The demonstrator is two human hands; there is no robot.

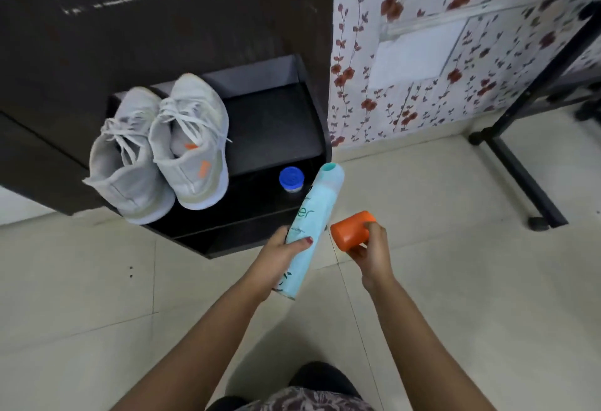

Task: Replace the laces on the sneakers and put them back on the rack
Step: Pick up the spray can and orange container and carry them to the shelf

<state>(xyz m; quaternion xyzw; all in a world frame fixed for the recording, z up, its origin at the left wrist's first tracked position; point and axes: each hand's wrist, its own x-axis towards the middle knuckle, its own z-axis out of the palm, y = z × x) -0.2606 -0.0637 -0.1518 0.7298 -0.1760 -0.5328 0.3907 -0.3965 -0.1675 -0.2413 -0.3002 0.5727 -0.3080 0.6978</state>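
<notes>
Two pale grey sneakers with white laces stand side by side on the top shelf of the dark shoe rack (276,111), heels toward me: the left sneaker (130,163) and the right sneaker (192,144), which has orange marks. Both are laced. My left hand (279,254) grips a tall light-blue spray can (309,225), tilted with its nozzle end pointing up toward the rack. My right hand (370,248) holds the can's orange cap (351,230), off the can and just right of it.
A small jar with a blue lid (291,179) sits on the rack's lower shelf. A dark wooden cabinet rises behind the rack. Floral wallpaper covers the wall at right, and a black metal stand leg (520,176) rests on the cream tiled floor.
</notes>
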